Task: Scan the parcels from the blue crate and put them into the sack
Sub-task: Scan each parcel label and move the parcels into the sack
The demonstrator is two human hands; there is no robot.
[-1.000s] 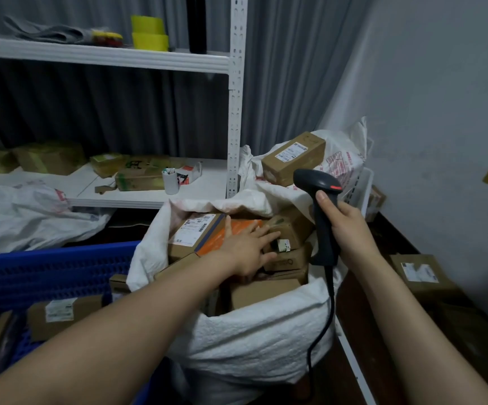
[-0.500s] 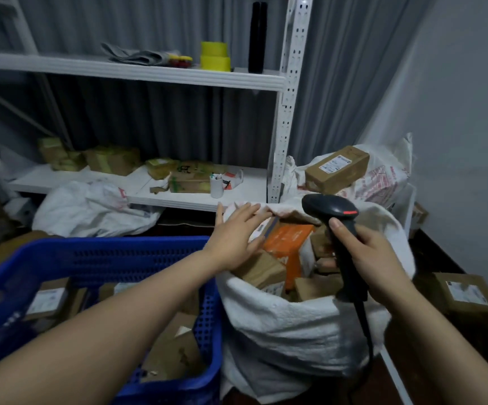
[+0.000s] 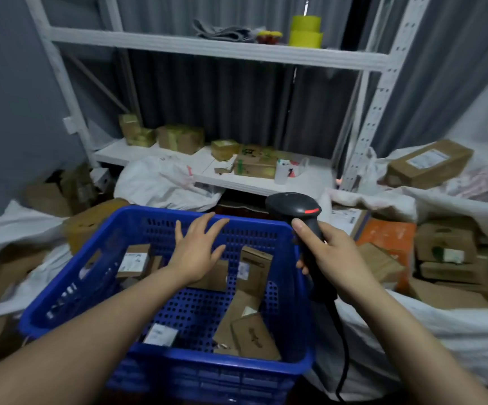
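Note:
The blue crate (image 3: 161, 358) stands in front of me with several small cardboard parcels (image 3: 253, 336) lying in it. My left hand (image 3: 197, 249) hovers over the crate's far half, fingers spread and straight, holding nothing. At the crate's right edge my right hand (image 3: 333, 255) grips the handle of a black barcode scanner (image 3: 293, 206), its cable hanging down. The white sack (image 3: 447, 331) to the right is open and packed with cardboard boxes and an orange parcel (image 3: 388, 233).
A white metal shelf (image 3: 207, 48) stands behind the crate, its low board carrying boxes and a white cup (image 3: 282, 173). More white sacks lie at left (image 3: 17, 226) and behind (image 3: 163, 182). A labelled box (image 3: 429, 163) rests on a sack at right.
My left hand left the parcels in the sack and swung left, over the blue crate. My view turned left with it; the scanner stays in my right hand.

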